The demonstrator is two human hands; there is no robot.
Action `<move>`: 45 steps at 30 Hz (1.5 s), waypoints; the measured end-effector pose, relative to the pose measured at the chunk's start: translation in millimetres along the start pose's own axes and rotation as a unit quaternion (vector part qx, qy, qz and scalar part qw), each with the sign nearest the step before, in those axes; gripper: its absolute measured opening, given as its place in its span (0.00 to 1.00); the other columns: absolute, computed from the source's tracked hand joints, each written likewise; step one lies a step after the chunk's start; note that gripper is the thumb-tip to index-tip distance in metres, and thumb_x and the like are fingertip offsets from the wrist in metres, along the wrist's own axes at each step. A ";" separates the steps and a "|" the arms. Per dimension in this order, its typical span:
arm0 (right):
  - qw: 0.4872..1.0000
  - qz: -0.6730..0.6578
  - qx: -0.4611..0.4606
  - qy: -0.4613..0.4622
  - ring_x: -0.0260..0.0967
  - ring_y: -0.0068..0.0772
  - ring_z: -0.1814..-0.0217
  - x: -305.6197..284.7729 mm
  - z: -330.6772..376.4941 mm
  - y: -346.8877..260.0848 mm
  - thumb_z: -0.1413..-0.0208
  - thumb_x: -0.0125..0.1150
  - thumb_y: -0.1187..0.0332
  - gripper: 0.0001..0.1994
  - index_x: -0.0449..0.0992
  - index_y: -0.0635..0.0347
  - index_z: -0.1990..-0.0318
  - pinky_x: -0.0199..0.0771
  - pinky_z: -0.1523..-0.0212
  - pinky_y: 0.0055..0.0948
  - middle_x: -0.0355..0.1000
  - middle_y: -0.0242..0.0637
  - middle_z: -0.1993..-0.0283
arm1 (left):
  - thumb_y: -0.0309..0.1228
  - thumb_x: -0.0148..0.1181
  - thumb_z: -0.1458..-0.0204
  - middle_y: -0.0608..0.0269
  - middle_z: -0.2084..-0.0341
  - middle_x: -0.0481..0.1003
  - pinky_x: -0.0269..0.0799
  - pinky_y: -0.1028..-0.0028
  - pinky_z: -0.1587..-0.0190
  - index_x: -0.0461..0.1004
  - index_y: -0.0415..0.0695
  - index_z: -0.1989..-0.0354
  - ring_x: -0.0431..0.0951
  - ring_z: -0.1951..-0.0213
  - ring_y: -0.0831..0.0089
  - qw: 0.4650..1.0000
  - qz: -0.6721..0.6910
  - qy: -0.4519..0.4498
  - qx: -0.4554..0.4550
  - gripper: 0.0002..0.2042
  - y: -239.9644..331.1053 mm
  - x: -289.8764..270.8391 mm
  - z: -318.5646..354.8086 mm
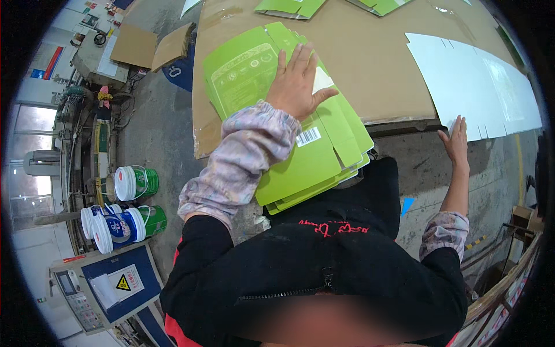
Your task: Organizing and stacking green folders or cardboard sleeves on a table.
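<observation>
A stack of flat green printed carton blanks [306, 168] lies on the brown cardboard-covered table, and its near corner hangs over the front edge. My left hand [298, 84] rests flat on the top blank with the fingers stretched out and the thumb apart. To the right, a white blank [462, 75] with short slits along its edges lies plain side up, partly past the table edge. At its near left corner is my right hand [455, 141], fingers straight and thumb apart. Whether that hand touches the blank or sits just beside it, I cannot tell.
More green blanks [292, 7] lie on the far side of the table [370, 63]. Several lidded buckets [118, 228] stand on the floor at left, close to a blue control cabinet [118, 277]. Loose brown cardboard [134, 47] leans at the upper left.
</observation>
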State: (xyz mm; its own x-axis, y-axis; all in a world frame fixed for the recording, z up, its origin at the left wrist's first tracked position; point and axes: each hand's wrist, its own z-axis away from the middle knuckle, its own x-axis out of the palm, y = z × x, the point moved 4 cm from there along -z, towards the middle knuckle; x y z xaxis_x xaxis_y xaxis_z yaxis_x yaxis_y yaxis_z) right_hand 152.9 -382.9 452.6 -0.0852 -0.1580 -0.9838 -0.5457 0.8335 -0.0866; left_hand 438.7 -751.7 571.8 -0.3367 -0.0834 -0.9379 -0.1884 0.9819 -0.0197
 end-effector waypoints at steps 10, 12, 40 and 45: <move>0.997 0.064 0.004 -0.050 0.45 0.55 0.30 9.6 -6.8 9.2 0.50 0.63 0.68 0.39 0.46 0.75 0.36 0.52 0.33 0.40 0.46 0.61 0.32 | 0.65 0.35 0.47 0.50 0.33 0.45 0.31 0.53 0.32 0.45 0.35 0.34 0.41 0.31 0.58 0.983 -0.011 -0.170 -0.074 0.45 -15.4 83.5 21.4; 0.995 0.077 0.001 -0.059 0.48 0.55 0.31 10.0 -9.8 10.7 0.48 0.61 0.70 0.37 0.47 0.75 0.36 0.55 0.35 0.40 0.48 0.61 0.33 | 0.66 0.35 0.48 0.52 0.32 0.45 0.30 0.51 0.32 0.46 0.38 0.33 0.41 0.31 0.57 0.977 -0.027 -0.199 -0.075 0.45 -14.3 79.7 15.4; 0.931 -0.315 -0.154 0.103 0.71 0.32 0.71 -252.1 23.4 -130.0 0.36 0.45 0.65 0.14 0.72 0.68 0.56 0.71 0.67 0.33 0.74 0.41 0.72 | 0.64 0.41 0.48 0.52 0.32 0.45 0.21 0.46 0.34 0.47 0.42 0.33 0.41 0.31 0.54 0.970 -0.113 -0.175 -0.126 0.43 3.3 38.5 -14.4; 0.617 -0.747 -0.245 -0.029 0.73 0.29 0.59 -266.4 32.7 -144.4 0.37 0.49 0.63 0.18 0.71 0.74 0.52 0.75 0.59 0.27 0.75 0.45 0.61 | 0.56 0.46 0.45 0.52 0.31 0.41 0.29 0.55 0.32 0.36 0.42 0.31 0.39 0.31 0.54 0.967 0.225 0.120 -0.002 0.42 35.4 5.8 -31.4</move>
State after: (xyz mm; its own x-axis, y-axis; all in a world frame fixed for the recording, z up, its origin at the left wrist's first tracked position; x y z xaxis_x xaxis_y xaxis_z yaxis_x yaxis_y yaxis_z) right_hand 281.7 -443.9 722.0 0.8408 -0.5252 0.1313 -0.1664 -0.4814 -0.8606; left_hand 401.0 -722.8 576.5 -0.5901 0.3145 -0.7435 0.0233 0.9272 0.3737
